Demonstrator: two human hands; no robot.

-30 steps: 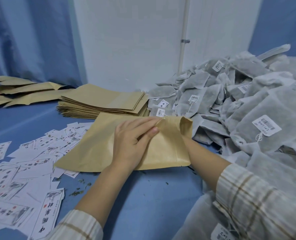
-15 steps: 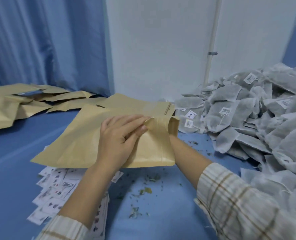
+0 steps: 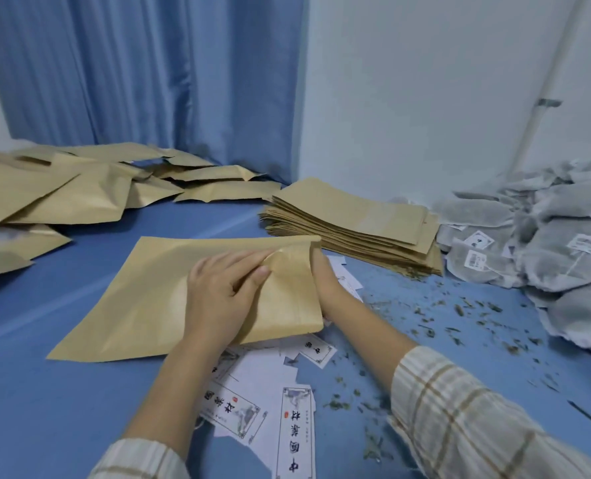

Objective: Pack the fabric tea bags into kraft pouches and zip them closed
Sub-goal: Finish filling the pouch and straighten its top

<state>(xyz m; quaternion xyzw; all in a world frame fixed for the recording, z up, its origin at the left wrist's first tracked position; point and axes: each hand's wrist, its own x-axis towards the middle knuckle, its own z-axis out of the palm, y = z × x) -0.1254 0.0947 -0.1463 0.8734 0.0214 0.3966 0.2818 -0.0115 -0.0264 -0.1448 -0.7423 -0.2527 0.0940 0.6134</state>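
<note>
A flat kraft pouch (image 3: 142, 299) is held just above the blue surface, its mouth end toward the right. My left hand (image 3: 221, 292) lies on top near the mouth, and its thumb and fingers pinch a raised fold of the paper. My right hand (image 3: 325, 278) holds the mouth end from behind, with its fingers mostly hidden by the pouch. The grey fabric tea bags (image 3: 546, 257) are heaped at the right, apart from both hands. A stack of empty kraft pouches (image 3: 353, 219) lies behind the held pouch.
Several filled kraft pouches (image 3: 62, 191) lie at the far left by the blue curtain (image 3: 142, 74). Printed paper labels (image 3: 290, 413) are scattered under and in front of my hands. Loose tea crumbs (image 3: 460, 312) dot the blue surface at the right. A white wall stands behind.
Both hands have carried the pouch leftward, away from the tea bag heap. My view has swung left, so the filled pouches at the far left now show.
</note>
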